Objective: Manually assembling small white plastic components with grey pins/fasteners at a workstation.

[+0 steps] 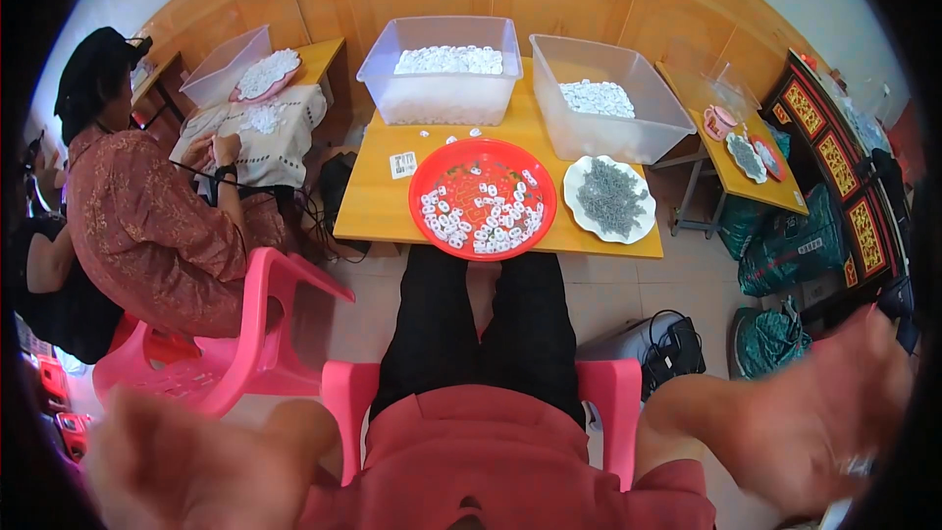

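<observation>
My left hand [191,461] is raised close at the lower left, blurred by motion. Opposite it, at the lower right, my right hand [814,422] is also lifted and smeared, so the fingers of neither hand can be made out. Both are well away from the table. On the table's near edge lies a round red tray [469,159] with many small white plastic pieces [505,221], which have dark holes. Just right of it, a white scalloped plate [579,219] holds a heap of small grey metal pieces [610,198], perhaps screws or nails.
Two clear plastic bins [446,103] [618,132] of white pieces stand at the back of the yellow table [373,206]. Left, a person [162,206] on a pink chair [250,334] works at another table. Green sacks [790,245] and a black cable [677,339] lie right.
</observation>
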### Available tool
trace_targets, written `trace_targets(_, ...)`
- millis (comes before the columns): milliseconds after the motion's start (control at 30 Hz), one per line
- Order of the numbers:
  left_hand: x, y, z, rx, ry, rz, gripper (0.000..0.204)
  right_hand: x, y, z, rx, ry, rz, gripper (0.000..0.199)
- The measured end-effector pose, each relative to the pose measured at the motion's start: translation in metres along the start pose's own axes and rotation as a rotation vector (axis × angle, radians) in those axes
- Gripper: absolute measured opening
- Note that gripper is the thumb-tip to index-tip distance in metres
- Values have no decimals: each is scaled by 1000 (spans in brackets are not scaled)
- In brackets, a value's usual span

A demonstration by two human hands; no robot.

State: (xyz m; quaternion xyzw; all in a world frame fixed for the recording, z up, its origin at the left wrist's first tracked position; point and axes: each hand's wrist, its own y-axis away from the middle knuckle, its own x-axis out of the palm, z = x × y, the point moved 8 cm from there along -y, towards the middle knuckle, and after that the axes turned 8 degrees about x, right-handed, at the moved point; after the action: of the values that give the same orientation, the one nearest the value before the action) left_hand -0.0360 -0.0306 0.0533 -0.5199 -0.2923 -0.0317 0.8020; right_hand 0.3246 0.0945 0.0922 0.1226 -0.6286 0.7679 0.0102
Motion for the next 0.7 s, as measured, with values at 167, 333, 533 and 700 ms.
trace_targets(167, -15, 146, 91, -935, -282, 262, 9, 17, 98, -155, 427, 348, -32, 32)
trace_targets(333, -70, 302, 150, -1539, -396, 505, 15, -2, 223, -271, 878, 529, 138, 22)
trace_targets(533, -60, 359, 197, -1283, -610, 1005, 19, -22, 271, -301, 939, 637, 227, 23)
trace_targets(700, 17, 420, 267, -1010, -463, 1273, 22, -19, 269, -332, 1008, 552, 226, 20)
